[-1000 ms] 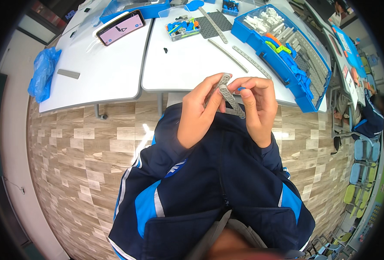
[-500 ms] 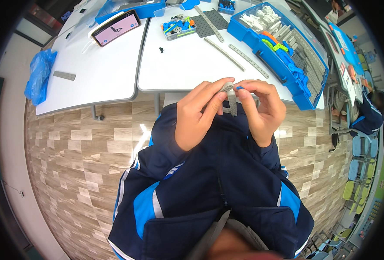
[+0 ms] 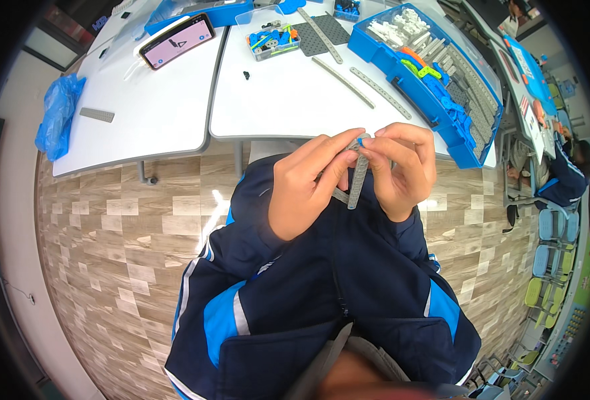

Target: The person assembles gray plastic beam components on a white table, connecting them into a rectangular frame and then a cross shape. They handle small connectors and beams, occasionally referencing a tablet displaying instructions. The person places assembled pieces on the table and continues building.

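Observation:
Above my lap, just off the table's near edge, my left hand point(image 3: 311, 183) is closed on a piece made of grey perforated beams point(image 3: 357, 185), pinching its top end. One beam of the piece hangs down toward me; another slants behind my fingers, partly hidden. A small blue connector pin point(image 3: 361, 141) sits against the beams' top end. My right hand point(image 3: 405, 170) pinches that pin between thumb and fingertips. How far the pin goes into a hole cannot be made out.
On the white table point(image 3: 268, 110) lie loose grey beams point(image 3: 380, 93), a grey perforated plate point(image 3: 321, 37) and a tiny black part point(image 3: 246, 75). A blue case of parts point(image 3: 415, 100) stands right, a small clear box point(image 3: 273, 43) farther back. A phone point(image 3: 177, 41) and blue bag point(image 3: 60, 117) are left.
My right hand has brought the blue pin leftward against the top of the grey beams. The hanging beam has swung lower and tilted, its bottom end coming nearer to me.

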Tool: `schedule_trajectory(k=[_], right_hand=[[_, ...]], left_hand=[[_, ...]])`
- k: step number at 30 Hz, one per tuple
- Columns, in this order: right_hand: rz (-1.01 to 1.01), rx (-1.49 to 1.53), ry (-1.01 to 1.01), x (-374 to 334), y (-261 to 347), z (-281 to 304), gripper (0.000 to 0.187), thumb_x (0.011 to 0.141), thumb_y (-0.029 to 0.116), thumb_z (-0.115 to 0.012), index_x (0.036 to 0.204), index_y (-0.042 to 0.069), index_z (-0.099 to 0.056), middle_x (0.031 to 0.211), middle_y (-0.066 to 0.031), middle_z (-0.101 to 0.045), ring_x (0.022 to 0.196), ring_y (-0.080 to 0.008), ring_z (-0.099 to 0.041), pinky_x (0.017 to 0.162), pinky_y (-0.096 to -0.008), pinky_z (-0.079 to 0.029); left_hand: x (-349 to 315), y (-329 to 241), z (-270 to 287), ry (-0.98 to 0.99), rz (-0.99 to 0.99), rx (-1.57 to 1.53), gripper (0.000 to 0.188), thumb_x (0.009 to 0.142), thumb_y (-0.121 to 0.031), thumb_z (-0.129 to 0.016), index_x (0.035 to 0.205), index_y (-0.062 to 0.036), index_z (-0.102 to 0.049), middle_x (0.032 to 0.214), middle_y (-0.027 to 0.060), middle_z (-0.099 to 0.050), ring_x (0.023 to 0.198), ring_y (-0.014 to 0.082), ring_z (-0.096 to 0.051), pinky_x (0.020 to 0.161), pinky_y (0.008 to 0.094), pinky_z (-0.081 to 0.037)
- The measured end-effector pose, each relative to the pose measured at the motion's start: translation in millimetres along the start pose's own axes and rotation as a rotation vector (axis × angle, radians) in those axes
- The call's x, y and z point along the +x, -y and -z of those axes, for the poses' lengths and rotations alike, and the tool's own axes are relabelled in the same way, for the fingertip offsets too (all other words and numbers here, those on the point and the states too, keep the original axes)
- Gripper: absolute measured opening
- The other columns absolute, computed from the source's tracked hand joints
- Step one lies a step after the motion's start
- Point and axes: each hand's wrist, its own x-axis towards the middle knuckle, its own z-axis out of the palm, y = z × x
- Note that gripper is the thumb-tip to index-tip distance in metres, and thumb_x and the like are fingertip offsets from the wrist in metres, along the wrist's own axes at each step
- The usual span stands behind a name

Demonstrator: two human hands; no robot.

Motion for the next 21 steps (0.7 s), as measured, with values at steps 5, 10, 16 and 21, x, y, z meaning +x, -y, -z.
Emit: schedule_trajectory(k=[5, 10, 16, 21], right_hand=[[0.062, -0.133, -0.021, -2.0, 0.1, 0.3, 0.029, 0.072, -0.008, -0.084, 0.097, 0.006, -0.077, 0.099, -0.0094, -0.067, 0.080, -0.0161, -0.069, 0.061, -0.0247, -0.056], [0.106, -0.170, -0.044, -1.9, 0.5, -0.5, 0.030, 0.071, -0.007, -0.085, 0.096, 0.007, -0.078, 0.098, -0.0072, -0.068, 0.079, -0.0152, -0.069, 0.060, -0.0251, -0.056], [0.135, -0.189, -0.047, -1.9, 2.6, -2.0, 0.029, 0.069, -0.007, -0.085, 0.095, 0.006, -0.077, 0.097, -0.0084, -0.071, 0.080, -0.0170, -0.071, 0.062, -0.0261, -0.057], [0.143, -0.162, -0.057, -2.8, 2.6, -2.4, 0.028, 0.070, -0.007, -0.084, 0.095, 0.002, -0.075, 0.094, -0.0106, -0.073, 0.077, -0.0204, -0.074, 0.063, -0.0272, -0.058]], left_hand=[[-1.2, -3.1, -0.5, -0.046, -0.009, 0.036, 0.029, 0.098, 0.000, -0.063, 0.127, 0.0018, -0.067, 0.084, 0.0093, -0.065, 0.062, 0.0123, -0.063, 0.055, 0.0262, -0.048], [-3.0, -7.1, 0.7, -0.062, -0.024, 0.074, 0.024, 0.099, -0.001, -0.062, 0.122, 0.0041, -0.068, 0.088, 0.0091, -0.068, 0.065, 0.0114, -0.063, 0.057, 0.0240, -0.045], [-4.1, -5.0, -1.2, -0.107, -0.091, 0.100, 0.023, 0.096, 0.003, -0.064, 0.118, 0.0055, -0.069, 0.084, 0.0098, -0.067, 0.063, 0.0120, -0.063, 0.056, 0.0245, -0.047], [-6.8, -5.7, -2.6, -0.122, -0.131, 0.110, 0.022, 0.093, 0.006, -0.065, 0.115, 0.0068, -0.068, 0.082, 0.0110, -0.066, 0.061, 0.0129, -0.063, 0.054, 0.0258, -0.048]])
